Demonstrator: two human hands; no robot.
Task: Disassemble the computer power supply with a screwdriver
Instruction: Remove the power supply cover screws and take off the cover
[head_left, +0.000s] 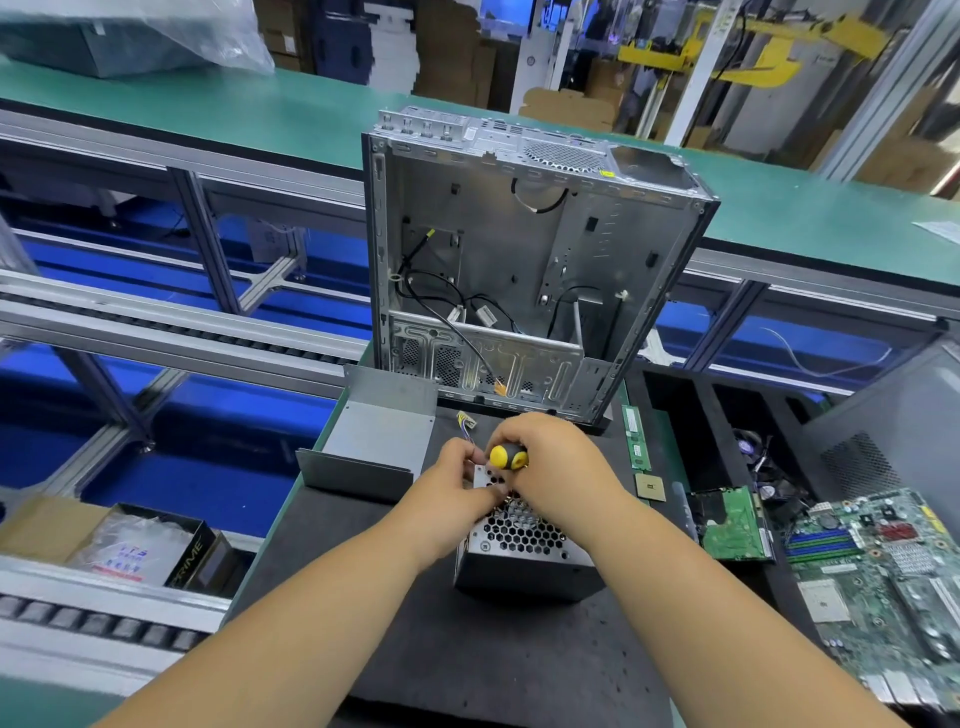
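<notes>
The power supply (524, 551), a dark metal box with a honeycomb grille on top, stands on the black mat in front of me. My right hand (550, 467) grips a screwdriver (508, 456) with a yellow and black handle, held upright over the box's far end. My left hand (457, 483) pinches the top far edge of the power supply beside the screwdriver. The screwdriver's tip is hidden behind my hands. A grey metal cover (374, 441) lies open to the left, with a small bundle of coloured wires (466, 421) behind my hands.
An emptied computer case (519, 270) stands upright just beyond the hands. On the right lie a RAM stick (636, 436), a CPU (650, 487), a hard drive (732, 525) and a motherboard (883, 587). A cardboard box (135, 545) sits at lower left by the roller conveyor.
</notes>
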